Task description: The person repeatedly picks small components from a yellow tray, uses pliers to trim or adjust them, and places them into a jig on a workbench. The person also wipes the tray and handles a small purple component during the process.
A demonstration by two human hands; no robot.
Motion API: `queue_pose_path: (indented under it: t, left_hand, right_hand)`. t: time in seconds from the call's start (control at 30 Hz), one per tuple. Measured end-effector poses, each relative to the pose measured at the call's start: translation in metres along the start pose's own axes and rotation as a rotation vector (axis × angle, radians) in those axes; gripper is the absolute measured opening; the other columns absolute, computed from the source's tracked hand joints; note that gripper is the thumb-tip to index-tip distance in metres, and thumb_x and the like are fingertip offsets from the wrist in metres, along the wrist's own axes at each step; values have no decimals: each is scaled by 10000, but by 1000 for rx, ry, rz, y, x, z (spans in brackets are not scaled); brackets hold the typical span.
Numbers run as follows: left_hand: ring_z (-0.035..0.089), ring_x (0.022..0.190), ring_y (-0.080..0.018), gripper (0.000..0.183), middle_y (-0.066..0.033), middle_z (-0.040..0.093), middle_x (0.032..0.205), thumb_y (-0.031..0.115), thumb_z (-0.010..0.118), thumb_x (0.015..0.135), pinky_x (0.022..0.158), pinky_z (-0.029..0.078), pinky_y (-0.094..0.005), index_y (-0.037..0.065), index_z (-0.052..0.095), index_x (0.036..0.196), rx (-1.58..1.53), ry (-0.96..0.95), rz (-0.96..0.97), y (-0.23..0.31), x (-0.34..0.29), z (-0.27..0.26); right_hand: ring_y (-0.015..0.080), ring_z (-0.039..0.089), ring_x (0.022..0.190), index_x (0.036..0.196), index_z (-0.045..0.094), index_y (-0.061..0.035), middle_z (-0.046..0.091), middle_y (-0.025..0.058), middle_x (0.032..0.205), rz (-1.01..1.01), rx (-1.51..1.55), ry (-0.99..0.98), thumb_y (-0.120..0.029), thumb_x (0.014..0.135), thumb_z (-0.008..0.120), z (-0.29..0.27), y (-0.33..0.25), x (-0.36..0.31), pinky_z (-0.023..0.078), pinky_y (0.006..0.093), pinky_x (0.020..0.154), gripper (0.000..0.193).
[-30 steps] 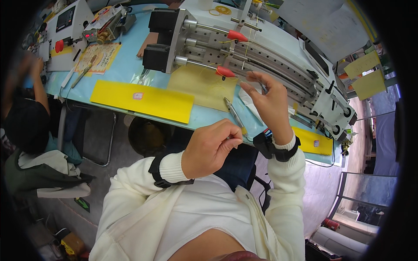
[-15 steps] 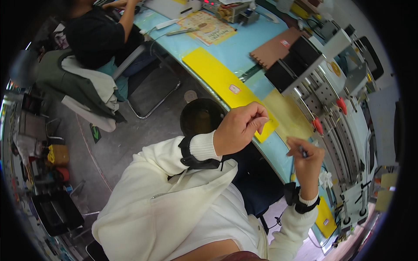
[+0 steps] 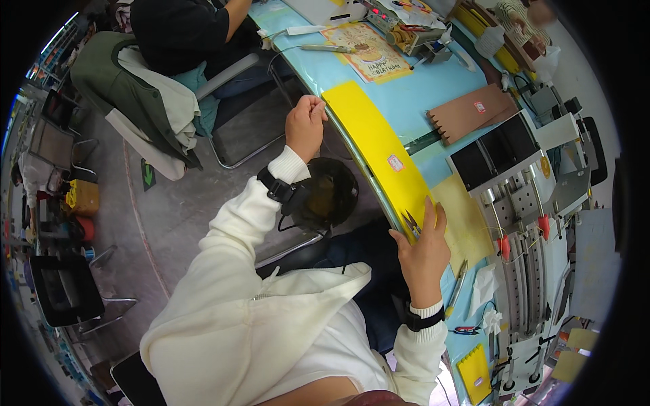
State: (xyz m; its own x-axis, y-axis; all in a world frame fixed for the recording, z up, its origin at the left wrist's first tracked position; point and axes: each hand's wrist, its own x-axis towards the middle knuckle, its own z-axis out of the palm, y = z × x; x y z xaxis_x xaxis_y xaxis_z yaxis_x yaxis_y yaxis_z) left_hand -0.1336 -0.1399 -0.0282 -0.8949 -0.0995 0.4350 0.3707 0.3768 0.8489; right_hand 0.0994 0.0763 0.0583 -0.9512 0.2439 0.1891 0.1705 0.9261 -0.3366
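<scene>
Right grip (image 3: 423, 260) holds a small, pointed, dark tool (image 3: 412, 224) over the long, flat yellow strip (image 3: 365, 132) along the near edge of the light-blue desk (image 3: 426, 88); left grip (image 3: 306, 128), pinched, contents unclear, seems mid-positioning, calling for steadiness.

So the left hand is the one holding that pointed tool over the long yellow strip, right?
Not quite: it is the right hand that holds it. The head view shows the pointed tool there, over the long yellow strip as you say; the left hand is by the strip's far end.
</scene>
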Motion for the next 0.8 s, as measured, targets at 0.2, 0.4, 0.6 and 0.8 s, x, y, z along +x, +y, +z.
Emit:
queue_pose_path:
  t: [0.2, 0.4, 0.6, 0.8]
  left_hand:
    - [656, 677, -251, 114, -78, 666, 738, 122, 574, 998, 632, 501, -345, 18, 593, 955, -39, -16, -15, -12, -1, 4]
    - [613, 657, -176, 123, -56, 636, 728, 118, 575, 1007, 619, 480, -301, 14, 582, 942, -36, 0, 42, -20, -4, 8]
    - [652, 736, -340, 47, -111, 655, 811, 107, 559, 985, 625, 496, -418, 60, 559, 983, 210, -50, 205, -20, -5, 2]
    - [633, 802, -383, 56, -120, 641, 897, 106, 557, 967, 653, 499, -443, 69, 575, 1004, 372, -32, 322, -10, -3, -3]
  right_hand:
    - [392, 679, 976, 1411, 463, -94, 505, 183, 1369, 14, 23, -41, -191, 713, 891, 1, 1, 1, 577, 416, 759, 824]
    - [387, 677, 965, 1401, 478, -104, 503, 177, 1366, 3, 55, -28, -173, 711, 891, 2, 2, 1, 577, 419, 762, 807]
    - [385, 677, 967, 1384, 490, -113, 498, 176, 1375, 20, 61, -33, -175, 711, 888, 3, 3, 1, 576, 420, 766, 784]
    - [389, 676, 978, 1375, 496, -111, 491, 175, 1390, 47, 70, -52, -179, 712, 886, 3, 1, 2, 577, 421, 777, 772]
